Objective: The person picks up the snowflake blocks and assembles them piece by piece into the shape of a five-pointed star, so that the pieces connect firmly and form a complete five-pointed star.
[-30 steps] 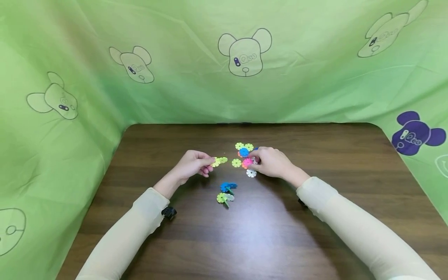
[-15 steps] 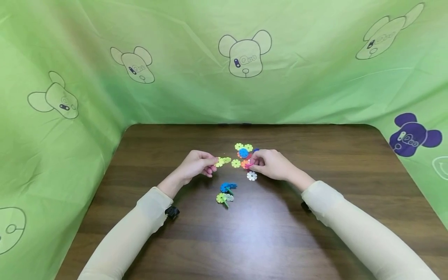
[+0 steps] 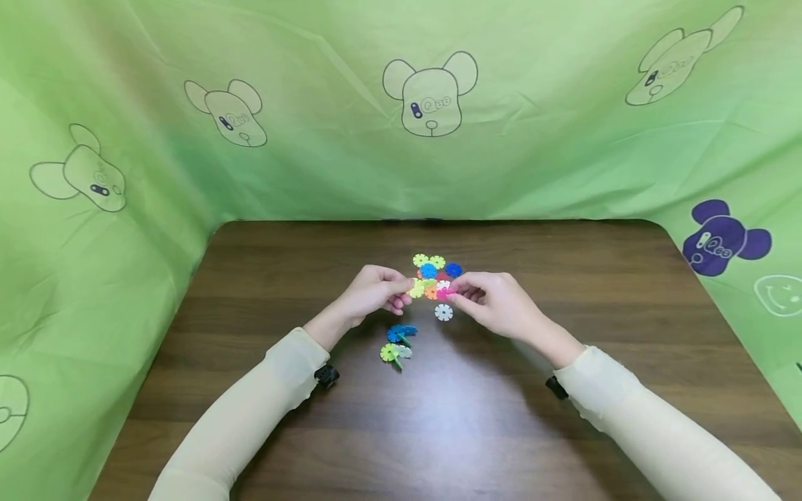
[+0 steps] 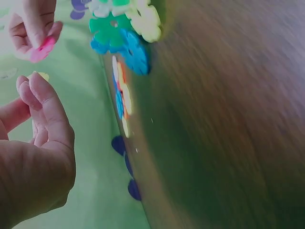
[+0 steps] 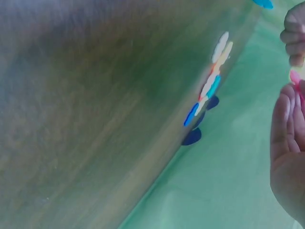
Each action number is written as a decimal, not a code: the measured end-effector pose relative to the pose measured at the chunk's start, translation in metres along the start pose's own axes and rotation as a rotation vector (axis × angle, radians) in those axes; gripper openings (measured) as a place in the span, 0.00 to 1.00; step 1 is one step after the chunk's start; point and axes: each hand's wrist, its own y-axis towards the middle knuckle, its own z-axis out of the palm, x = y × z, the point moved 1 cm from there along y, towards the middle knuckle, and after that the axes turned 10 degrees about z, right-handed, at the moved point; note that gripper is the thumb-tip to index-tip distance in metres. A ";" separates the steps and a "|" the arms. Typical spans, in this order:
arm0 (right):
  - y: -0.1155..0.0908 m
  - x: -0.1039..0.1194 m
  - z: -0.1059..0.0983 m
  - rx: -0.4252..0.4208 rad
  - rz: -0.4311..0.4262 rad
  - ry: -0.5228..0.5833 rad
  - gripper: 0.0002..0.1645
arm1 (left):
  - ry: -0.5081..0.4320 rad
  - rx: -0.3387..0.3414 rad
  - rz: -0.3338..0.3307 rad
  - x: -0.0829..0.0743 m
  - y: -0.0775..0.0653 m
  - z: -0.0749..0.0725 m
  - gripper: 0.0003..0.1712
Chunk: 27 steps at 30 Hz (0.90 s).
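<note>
My left hand (image 3: 379, 293) pinches a yellow-green snowflake disc (image 3: 416, 288), a notched plastic building piece, between thumb and fingers. Facing it, my right hand (image 3: 496, 300) holds a pink snowflake disc (image 3: 443, 294) at its fingertips. The two held discs are a short way apart above the table. In the left wrist view the pink disc (image 4: 43, 49) shows clearly, while the fingers mostly cover the yellow one. Behind and below the hands lie loose discs: light blue (image 3: 429, 271), dark blue (image 3: 454, 269), orange (image 3: 431, 293) and white (image 3: 443, 312).
Two joined clusters stand nearer on the brown table (image 3: 351, 431): a blue one with green (image 3: 396, 334) and a yellow-green one with white and green (image 3: 389, 353). Two yellow-green discs (image 3: 420, 260) lie at the back of the pile. A green cloth (image 3: 313, 174) hangs behind the table.
The right hand has lifted the pink disc from the pile. My left hand has moved right with the yellow-green disc, bringing the hands closer together.
</note>
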 end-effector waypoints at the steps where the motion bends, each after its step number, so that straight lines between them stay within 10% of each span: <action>1: -0.002 0.002 0.000 -0.024 -0.025 0.000 0.06 | -0.002 0.000 -0.003 0.000 0.001 0.002 0.16; 27: -0.013 0.010 0.008 -0.285 -0.207 -0.071 0.07 | -0.076 -0.049 -0.011 -0.008 0.005 0.037 0.12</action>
